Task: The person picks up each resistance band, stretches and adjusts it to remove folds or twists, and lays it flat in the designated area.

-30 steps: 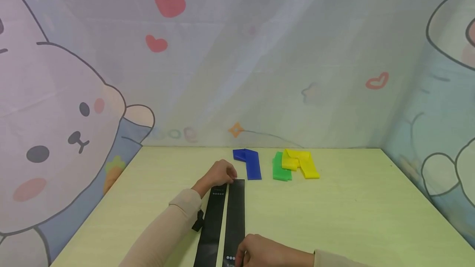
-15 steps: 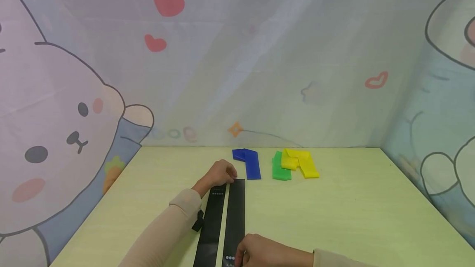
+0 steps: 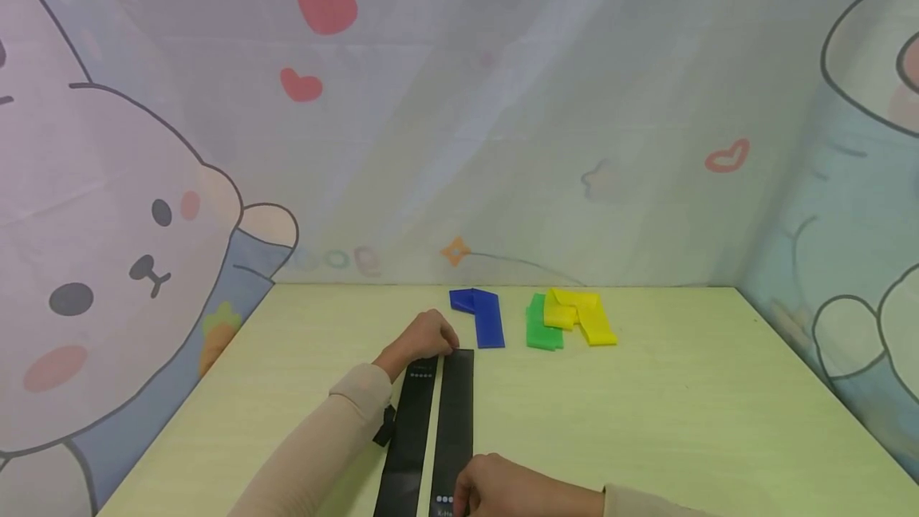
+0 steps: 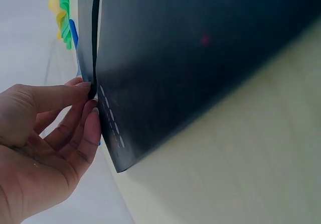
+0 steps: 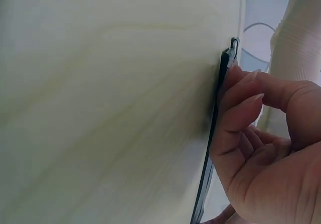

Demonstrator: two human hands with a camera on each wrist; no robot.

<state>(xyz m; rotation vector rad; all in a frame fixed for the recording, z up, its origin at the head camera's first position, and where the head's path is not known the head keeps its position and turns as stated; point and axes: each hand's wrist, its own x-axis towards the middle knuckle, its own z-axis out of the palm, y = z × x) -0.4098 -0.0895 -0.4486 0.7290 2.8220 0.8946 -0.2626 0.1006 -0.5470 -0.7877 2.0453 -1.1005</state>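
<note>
Two long black exercise bands lie side by side on the table, a narrow gap between them. At the far end of the right-hand band [image 3: 456, 413], my left hand [image 3: 425, 336] pinches its corner between thumb and fingers; the left wrist view shows thumb and fingertips meeting at the edge. My right hand [image 3: 520, 487] pinches the same band by its near end, beside a row of white dots. In the right wrist view that band [image 5: 205, 176] appears as a thin dark edge under the curled fingers. The left-hand band [image 3: 408, 437] has white dots at its far end.
Behind the hands lie a folded blue band [image 3: 490, 319], a green band [image 3: 543, 335] and a yellow band [image 3: 596, 317] overlapping the green one. A small black piece [image 3: 385, 426] shows beside the left sleeve. A printed cloth backdrop [image 3: 517, 118] rises at the table's back edge.
</note>
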